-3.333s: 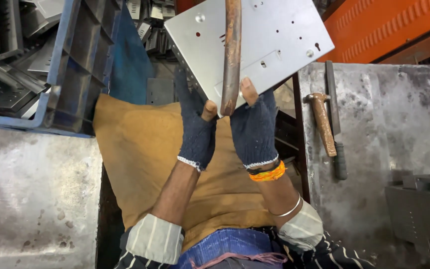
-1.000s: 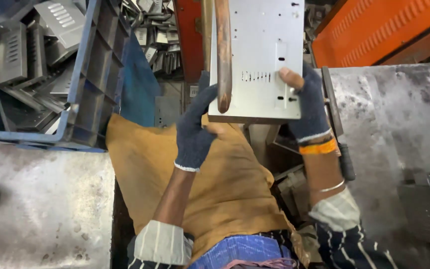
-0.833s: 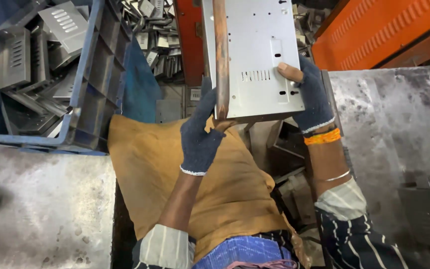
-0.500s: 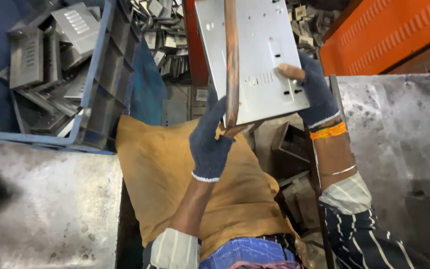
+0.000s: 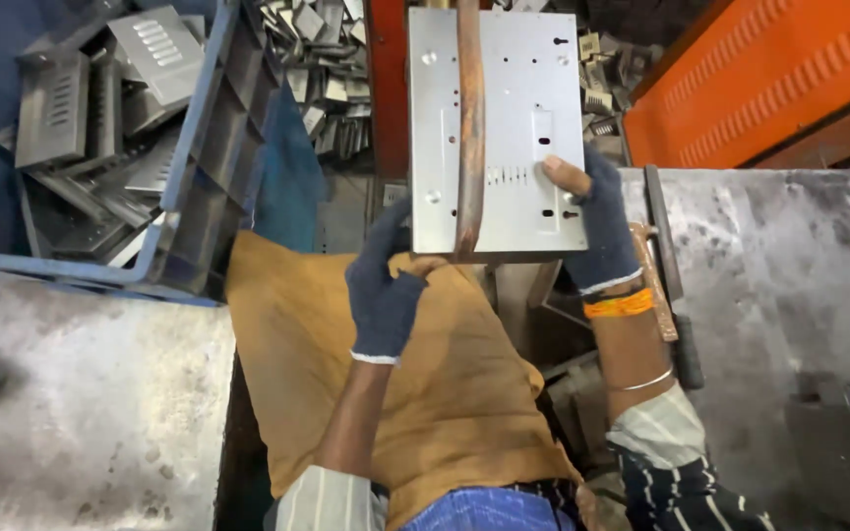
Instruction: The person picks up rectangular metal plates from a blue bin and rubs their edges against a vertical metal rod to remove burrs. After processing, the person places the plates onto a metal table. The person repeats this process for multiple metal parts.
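From the head camera you look down on a grey sheet-metal plate (image 5: 518, 118) held upright in the frame, its long axis running away from you toward the top edge and its short near edge level just above your lap. A rusty brown bar (image 5: 470, 128) crosses the plate's face lengthwise, left of its middle, from the top of the frame down to the near edge. Your left hand (image 5: 386, 290), in a dark blue glove, sits at the plate's near left corner beside the foot of the bar; its fingers are curled around that edge, gripping the plate from below. Your right hand (image 5: 597, 231), also gloved, clamps the right edge near the lower corner, thumb flat on the punched face and fingers wrapped behind. A tan apron (image 5: 346, 383) covers your lap under the plate. To the left, a blue crate (image 5: 204, 197) of bent grey metal parts (image 5: 81, 128) stands close, its wall just beside the apron. The worn metal counter (image 5: 81, 393) lies bare at lower left. On the right a hammer (image 5: 653, 285) rests on the counter's edge just beside your right wrist, with an orange machine housing (image 5: 769, 79) beyond it.
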